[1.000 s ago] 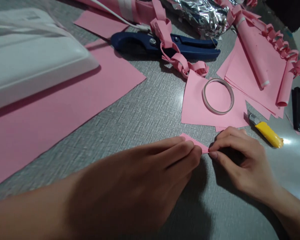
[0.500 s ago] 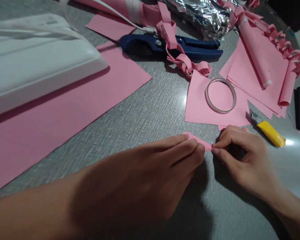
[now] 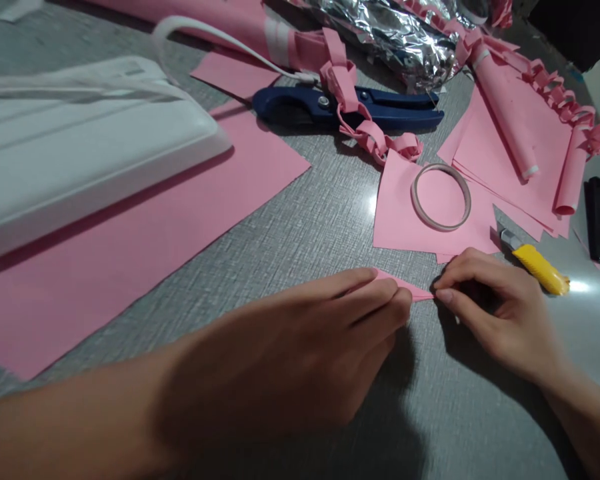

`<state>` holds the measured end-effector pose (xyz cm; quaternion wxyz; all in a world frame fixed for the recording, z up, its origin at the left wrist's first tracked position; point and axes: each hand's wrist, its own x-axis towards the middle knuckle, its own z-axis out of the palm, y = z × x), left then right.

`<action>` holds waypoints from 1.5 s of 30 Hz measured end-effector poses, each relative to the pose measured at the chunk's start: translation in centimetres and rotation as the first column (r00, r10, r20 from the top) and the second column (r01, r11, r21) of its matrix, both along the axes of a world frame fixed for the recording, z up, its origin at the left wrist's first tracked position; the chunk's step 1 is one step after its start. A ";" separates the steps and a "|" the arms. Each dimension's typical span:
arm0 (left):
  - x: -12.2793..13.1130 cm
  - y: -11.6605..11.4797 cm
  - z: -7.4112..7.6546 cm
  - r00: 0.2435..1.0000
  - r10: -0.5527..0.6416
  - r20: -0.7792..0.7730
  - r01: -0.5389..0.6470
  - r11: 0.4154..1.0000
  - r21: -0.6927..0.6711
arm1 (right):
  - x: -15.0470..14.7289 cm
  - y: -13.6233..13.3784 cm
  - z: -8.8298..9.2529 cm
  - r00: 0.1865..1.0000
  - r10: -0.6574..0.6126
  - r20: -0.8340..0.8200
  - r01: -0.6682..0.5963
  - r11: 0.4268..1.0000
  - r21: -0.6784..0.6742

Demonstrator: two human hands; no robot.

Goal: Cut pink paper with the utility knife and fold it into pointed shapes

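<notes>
A narrow strip of pink paper [image 3: 414, 289] lies on the grey table [image 3: 300, 227] between my two hands. My left hand [image 3: 300, 353] lies low over it, fingers together, with the fingertips pressing the strip's left part. My right hand [image 3: 495, 313] is curled, and its thumb and forefinger pinch the strip's right end. Most of the strip is hidden under my left fingers.
A ring of tape [image 3: 441, 197] rests on a pink square [image 3: 405, 220] just beyond my hands. A yellow utility knife [image 3: 535, 263] lies to the right. Blue scissors [image 3: 350, 109], a pink paper chain [image 3: 365, 120], rolled pink tubes [image 3: 505, 113], crumpled foil [image 3: 390, 33], a white tray [image 3: 80, 153] and a large pink sheet [image 3: 105, 247] lie further off.
Both hands stay on the strip. My right hand has slid slightly to the right along it, and the view has shifted a little.
</notes>
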<state>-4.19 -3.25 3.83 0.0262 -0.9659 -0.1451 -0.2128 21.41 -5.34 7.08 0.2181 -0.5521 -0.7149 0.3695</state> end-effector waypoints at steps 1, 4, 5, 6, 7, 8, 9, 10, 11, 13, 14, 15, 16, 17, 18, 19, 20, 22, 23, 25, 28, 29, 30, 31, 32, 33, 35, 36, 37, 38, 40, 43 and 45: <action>0.0 0.1 0.0 1.000 -0.002 0.001 0.002 1.000 -0.004 | 0.2 0.0 0.0 1.000 0.008 -0.010 -0.008 1.000 0.011; 0.1 0.2 0.0 1.000 -0.006 -0.009 0.005 1.000 -0.027 | 0.5 0.0 0.0 1.000 0.019 -0.003 -0.018 0.999 0.038; 0.1 0.2 -0.1 1.000 -0.005 -0.003 0.005 1.000 -0.027 | 0.5 -0.1 0.0 1.000 0.022 0.004 -0.023 0.999 0.042; 0.1 0.3 -0.1 1.000 -0.007 0.003 0.007 1.000 -0.027 | 0.5 -0.1 0.0 1.000 0.025 0.008 -0.026 0.999 0.045; 0.0 0.3 -0.1 1.000 -0.007 0.010 0.008 1.000 -0.028 | 0.5 -0.2 -0.1 0.999 0.029 0.012 -0.030 0.998 0.046; 0.0 0.3 -0.1 1.000 -0.008 0.016 0.008 1.000 -0.028 | 0.4 -0.2 -0.1 0.999 0.034 0.019 -0.035 0.998 0.048; 0.0 0.3 -0.1 1.000 -0.010 0.016 0.011 1.000 -0.029 | 0.4 -0.3 -0.2 0.999 0.039 0.027 -0.040 0.998 0.050; 0.0 0.3 -0.1 1.000 -0.012 0.008 0.013 0.999 -0.032 | 0.3 -0.3 -0.2 0.998 0.043 0.037 -0.045 0.998 0.050; -0.1 0.3 -0.1 1.000 -0.014 0.006 0.014 0.999 -0.031 | 0.3 -0.3 -0.2 0.998 0.045 0.047 -0.048 0.998 0.048; 0.0 0.2 0.1 1.000 -0.009 -0.012 0.009 1.000 -0.026 | 0.2 -0.2 -0.3 0.998 0.042 0.053 -0.044 0.998 0.047; 0.0 0.2 0.2 1.000 -0.004 -0.021 0.003 1.000 -0.024 | 0.1 -0.2 -0.2 0.998 0.038 0.054 -0.040 0.998 0.046; 0.1 0.2 0.3 1.000 0.002 -0.021 -0.002 1.000 -0.021 | 0.0 -0.1 -0.2 0.998 0.033 0.057 -0.035 0.998 0.043; 0.1 0.2 0.3 1.000 0.007 -0.020 -0.007 1.000 -0.016 | -0.1 -0.1 -0.2 0.998 0.028 0.061 -0.030 0.999 0.038; 0.2 0.2 0.4 1.000 0.008 -0.019 -0.008 1.000 -0.010 | -0.2 0.0 -0.2 0.998 0.022 0.063 -0.024 0.999 0.030; 0.2 0.2 0.4 1.000 0.009 -0.019 -0.009 1.000 -0.002 | -0.3 0.0 -0.1 0.998 0.017 0.064 -0.018 1.000 0.019; 0.3 0.2 0.4 1.000 0.009 -0.024 -0.009 1.000 0.006 | -0.4 0.0 -0.1 0.998 0.011 0.062 -0.011 1.000 0.009; 0.3 0.2 0.4 0.999 0.007 -0.032 -0.007 1.000 0.013 | -0.4 0.1 0.0 0.998 0.004 0.058 -0.004 1.000 0.002; 0.2 0.2 0.4 0.999 0.003 -0.054 -0.001 0.999 0.034 | -0.6 0.1 0.1 0.998 -0.012 0.057 0.013 1.000 -0.007; 0.2 0.2 0.4 0.998 0.000 -0.068 0.003 0.999 0.049 | -0.7 0.1 0.1 0.998 -0.022 0.060 0.022 1.000 -0.011; 0.1 0.2 0.4 0.995 -0.010 -0.098 0.019 0.996 0.087 | -0.8 0.2 0.1 0.997 -0.039 0.063 0.040 0.999 -0.018; 0.0 0.3 0.4 0.989 -0.023 -0.148 0.043 0.991 0.130 | -1.1 0.2 0.2 0.996 -0.064 0.061 0.066 0.997 -0.031; 0.0 0.3 0.3 0.987 -0.026 -0.159 0.047 0.990 0.131 | -1.1 0.2 0.2 0.996 -0.068 0.063 0.070 0.997 -0.035; 0.0 0.2 0.3 0.986 -0.031 -0.162 0.051 0.991 0.123 | -1.2 0.2 0.2 0.995 -0.071 0.065 0.073 0.997 -0.034; -0.1 0.2 0.3 0.987 -0.035 -0.158 0.053 0.992 0.111 | -1.2 0.3 0.2 0.995 -0.071 0.067 0.073 0.997 -0.031; -0.1 0.1 0.2 0.989 -0.034 -0.146 0.049 0.994 0.095 | -1.2 0.3 0.2 0.995 -0.070 0.067 0.072 0.997 -0.027; -0.2 0.0 0.2 0.992 -0.028 -0.125 0.038 0.996 0.078 | -1.2 0.3 0.2 0.995 -0.069 0.065 0.071 0.997 -0.026; -0.3 -0.3 0.2 0.997 0.001 -0.081 0.003 0.999 0.054 | -1.1 0.3 0.2 0.996 -0.069 0.059 0.071 0.997 -0.034; -0.4 -0.4 0.3 0.999 0.022 -0.048 -0.019 0.998 0.055 | -1.1 0.3 0.2 0.996 -0.069 0.054 0.071 0.997 -0.041; -0.5 -0.5 0.3 0.999 0.035 -0.026 -0.034 0.998 0.056 | -1.0 0.4 0.2 0.996 -0.068 0.050 0.070 0.996 -0.046; -0.6 -0.6 0.4 0.999 0.040 -0.010 -0.039 0.998 0.059 | -1.0 0.4 0.2 0.997 -0.066 0.046 0.068 0.997 -0.048; -0.6 -0.6 0.6 0.999 0.042 -0.005 -0.041 0.997 0.059 | -1.0 0.4 0.2 0.997 -0.059 0.045 0.061 0.997 -0.045; -0.5 -0.6 0.8 0.999 0.039 -0.038 -0.036 0.997 0.070 | -0.9 0.3 0.1 0.997 -0.050 0.052 0.052 0.998 -0.037; -0.4 -0.6 0.8 0.998 0.044 -0.034 -0.040 0.994 0.103 | -0.9 0.3 0.0 0.997 -0.047 0.054 0.049 0.998 -0.036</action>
